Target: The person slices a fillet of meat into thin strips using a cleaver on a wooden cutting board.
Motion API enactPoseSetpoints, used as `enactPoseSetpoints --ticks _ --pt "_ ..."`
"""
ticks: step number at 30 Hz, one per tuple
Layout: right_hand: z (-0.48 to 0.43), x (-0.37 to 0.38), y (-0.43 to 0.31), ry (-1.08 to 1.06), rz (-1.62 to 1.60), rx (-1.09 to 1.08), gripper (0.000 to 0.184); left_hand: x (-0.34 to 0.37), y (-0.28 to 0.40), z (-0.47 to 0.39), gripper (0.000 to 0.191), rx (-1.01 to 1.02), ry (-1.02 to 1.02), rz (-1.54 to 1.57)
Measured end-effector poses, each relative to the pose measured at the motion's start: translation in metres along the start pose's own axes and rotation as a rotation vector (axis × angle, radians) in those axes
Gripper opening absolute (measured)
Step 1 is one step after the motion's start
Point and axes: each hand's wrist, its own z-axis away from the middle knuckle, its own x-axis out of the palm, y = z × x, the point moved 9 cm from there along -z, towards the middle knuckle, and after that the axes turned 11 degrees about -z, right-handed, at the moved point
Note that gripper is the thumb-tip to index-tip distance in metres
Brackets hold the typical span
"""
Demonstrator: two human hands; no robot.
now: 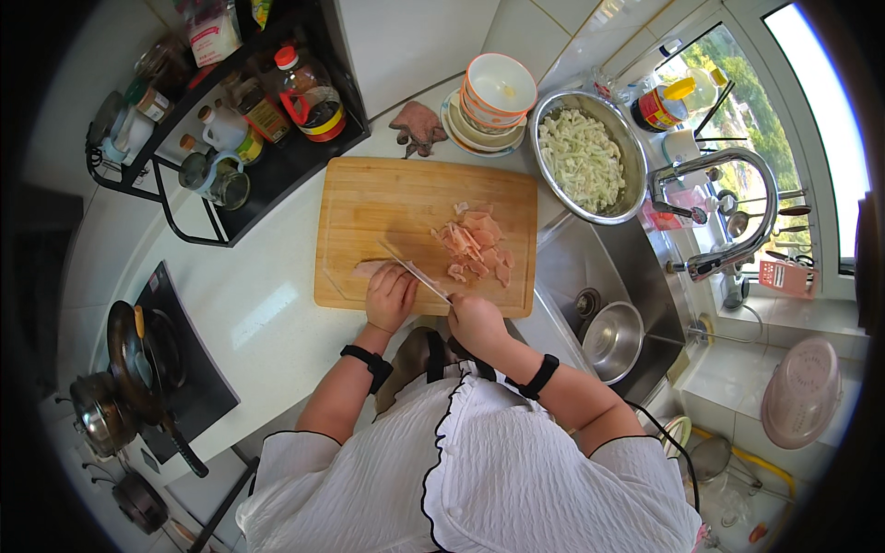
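Note:
A wooden cutting board [415, 183] lies on the counter before me. My right hand [477, 321] is closed round the handle of a kitchen knife [422, 276], whose blade slants up and left over the board. At the board's lower left, my left hand [389, 296] presses with bent fingers on a piece of raw pale meat [368, 268], close beside the blade. The fingers partly hide this piece. Thin slices of raw pink meat [476, 242] lie in a loose pile on the board's right half, to the right of the knife.
A steel bowl [639, 186] of cut pale vegetable and stacked bowls [499, 83] stand behind the board. At the right is a sink [608, 256] with a metal basin [614, 342] and faucet [767, 180]. A black rack [276, 180] of bottles and a hob [207, 387] with pans occupy the left.

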Motion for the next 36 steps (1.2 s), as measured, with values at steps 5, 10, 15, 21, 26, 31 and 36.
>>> enactPoseSetpoints --ticks 5,10,15,21,26,31,36 --pt "0.021 -0.003 0.016 -0.012 0.03 0.056 0.016 0.004 -0.003 0.008 0.017 0.014 0.013 -0.021" --pt "0.019 -0.003 0.004 -0.086 0.055 0.101 0.014 0.001 -0.001 0.005 0.017 0.008 0.013 -0.014" --pt "-0.034 0.02 0.004 0.021 -0.042 0.013 0.015 0.007 -0.002 0.005 0.017 0.034 -0.004 0.03" --pt "-0.025 -0.018 0.049 0.213 -0.207 0.055 0.021 0.003 0.001 0.002 0.014 0.021 -0.006 0.024" --pt "-0.015 -0.044 0.038 0.205 -0.148 0.048 0.019 -0.002 0.001 -0.006 0.025 -0.011 -0.125 -0.001" --pt "-0.002 -0.025 0.03 0.111 -0.08 0.022 0.015 -0.025 -0.011 -0.022 0.034 -0.064 -0.2 -0.129" --pt "0.001 -0.016 0.031 0.105 -0.035 0.014 0.015 -0.014 -0.024 -0.017 0.034 -0.008 -0.249 -0.145"
